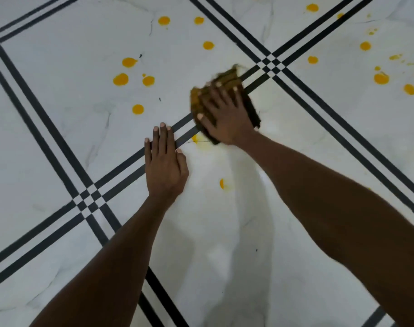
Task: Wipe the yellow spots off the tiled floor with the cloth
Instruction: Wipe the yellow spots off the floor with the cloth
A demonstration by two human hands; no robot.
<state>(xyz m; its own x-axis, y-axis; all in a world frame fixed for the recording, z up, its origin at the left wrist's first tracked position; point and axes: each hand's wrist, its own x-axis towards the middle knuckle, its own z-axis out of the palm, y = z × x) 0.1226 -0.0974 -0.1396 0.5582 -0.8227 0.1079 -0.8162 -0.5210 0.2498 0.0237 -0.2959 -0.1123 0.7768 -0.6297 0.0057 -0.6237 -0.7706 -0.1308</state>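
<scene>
My right hand (225, 112) lies flat on the cloth (227, 79), fingers straight and spread, pressing it down on the floor (59, 67). The cloth is brown, folded, stained yellow and a bit blurry. It sits on the double black line (130, 164) that runs across the tiles, near where two sets of lines cross (271, 63).

My left hand (164, 161) is open too, flat on the floor, holding nothing. It is near the cloth, on the side closer to me, with its fingertips on the same black line.

Just beside the cloth, toward me, is a smeared yellow mark (196, 139). A bit farther toward me is a half-wiped spot (222, 184). The white tile between my arms has wide open room.

Left of the cloth and beyond it, I count seven round yellow spots (120, 79) on one tile, plus one tiny dot. Right of the cloth, past the crossing lines, I count about six more spots (381, 79) and some faint smudges (396, 57). More spots (312, 7) sit at the far edge.
</scene>
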